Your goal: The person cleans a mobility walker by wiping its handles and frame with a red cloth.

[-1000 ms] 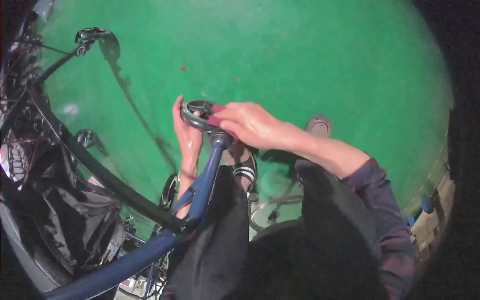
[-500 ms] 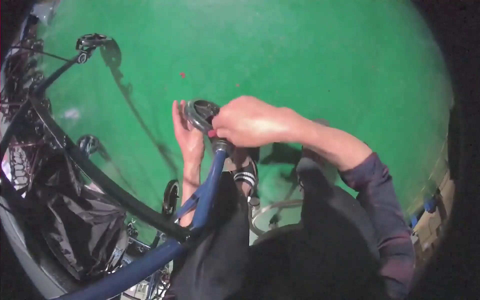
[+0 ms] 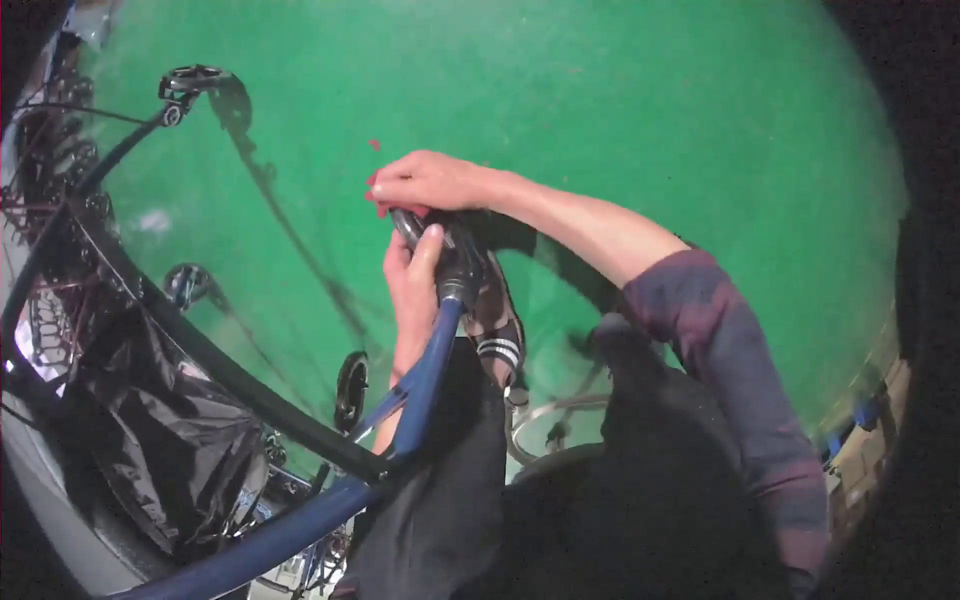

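Left of centre, the left hand (image 3: 409, 292) grips a black wheel (image 3: 407, 226) on a blue tube (image 3: 430, 370); the right hand (image 3: 432, 181) pinches what looks like red cloth (image 3: 381, 210), which could snag if slack fingers let the wheel spin.

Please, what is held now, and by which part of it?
The left hand holds the black wheel by its rim. The right hand pinches a red piece; its held part is hidden by the fingers.
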The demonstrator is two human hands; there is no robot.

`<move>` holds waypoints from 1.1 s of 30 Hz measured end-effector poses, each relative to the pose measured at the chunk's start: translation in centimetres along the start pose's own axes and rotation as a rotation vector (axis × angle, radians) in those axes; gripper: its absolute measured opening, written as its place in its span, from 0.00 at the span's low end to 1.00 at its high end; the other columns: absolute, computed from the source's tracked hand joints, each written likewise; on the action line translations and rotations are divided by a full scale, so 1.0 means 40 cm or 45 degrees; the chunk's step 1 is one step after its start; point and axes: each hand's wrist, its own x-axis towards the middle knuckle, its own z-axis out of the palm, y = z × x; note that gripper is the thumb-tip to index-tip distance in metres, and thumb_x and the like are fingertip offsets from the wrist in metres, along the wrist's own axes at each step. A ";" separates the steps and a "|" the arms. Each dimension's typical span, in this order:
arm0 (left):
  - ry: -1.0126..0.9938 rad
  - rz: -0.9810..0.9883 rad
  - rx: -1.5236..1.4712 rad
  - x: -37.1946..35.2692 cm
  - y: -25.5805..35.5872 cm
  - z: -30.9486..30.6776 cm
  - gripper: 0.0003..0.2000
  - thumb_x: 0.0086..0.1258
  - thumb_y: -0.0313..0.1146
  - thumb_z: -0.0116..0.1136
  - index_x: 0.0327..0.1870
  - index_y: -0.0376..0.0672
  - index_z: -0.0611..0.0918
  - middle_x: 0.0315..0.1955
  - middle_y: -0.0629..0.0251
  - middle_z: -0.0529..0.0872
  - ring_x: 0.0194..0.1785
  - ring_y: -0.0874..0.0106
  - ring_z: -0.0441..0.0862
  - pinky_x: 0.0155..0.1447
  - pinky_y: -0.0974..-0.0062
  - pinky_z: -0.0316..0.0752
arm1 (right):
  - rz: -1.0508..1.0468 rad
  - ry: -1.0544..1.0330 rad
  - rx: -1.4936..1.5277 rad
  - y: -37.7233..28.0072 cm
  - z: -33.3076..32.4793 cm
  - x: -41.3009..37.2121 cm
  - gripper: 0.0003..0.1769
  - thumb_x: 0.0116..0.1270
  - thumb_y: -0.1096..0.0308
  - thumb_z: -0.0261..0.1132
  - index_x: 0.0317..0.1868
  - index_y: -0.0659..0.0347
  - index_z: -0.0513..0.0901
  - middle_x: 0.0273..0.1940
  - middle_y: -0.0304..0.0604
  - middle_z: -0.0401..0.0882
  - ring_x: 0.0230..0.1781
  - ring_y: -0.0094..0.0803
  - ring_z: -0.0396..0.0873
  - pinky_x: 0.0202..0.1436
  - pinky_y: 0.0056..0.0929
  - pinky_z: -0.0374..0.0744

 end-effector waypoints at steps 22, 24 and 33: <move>-0.229 -0.345 0.106 -0.006 0.037 0.029 0.23 0.61 0.27 0.61 0.59 0.36 0.73 0.44 0.60 0.81 0.41 0.73 0.77 0.48 0.78 0.72 | -0.476 0.224 -0.511 -0.017 0.015 -0.062 0.17 0.67 0.56 0.59 0.30 0.60 0.84 0.26 0.37 0.81 0.24 0.31 0.73 0.33 0.29 0.75; -0.223 -0.342 0.094 -0.009 0.033 0.023 0.24 0.61 0.27 0.61 0.59 0.36 0.73 0.44 0.60 0.81 0.41 0.73 0.77 0.47 0.77 0.72 | -0.605 0.268 -0.542 -0.004 0.032 -0.072 0.19 0.67 0.53 0.58 0.31 0.61 0.84 0.26 0.36 0.81 0.25 0.29 0.74 0.33 0.28 0.75; -0.258 -0.320 0.107 0.009 0.034 0.023 0.25 0.58 0.24 0.60 0.60 0.36 0.73 0.43 0.59 0.82 0.41 0.72 0.78 0.47 0.77 0.73 | 0.000 0.276 -0.118 -0.020 0.006 -0.071 0.12 0.65 0.59 0.63 0.31 0.58 0.84 0.27 0.31 0.78 0.23 0.22 0.68 0.30 0.24 0.72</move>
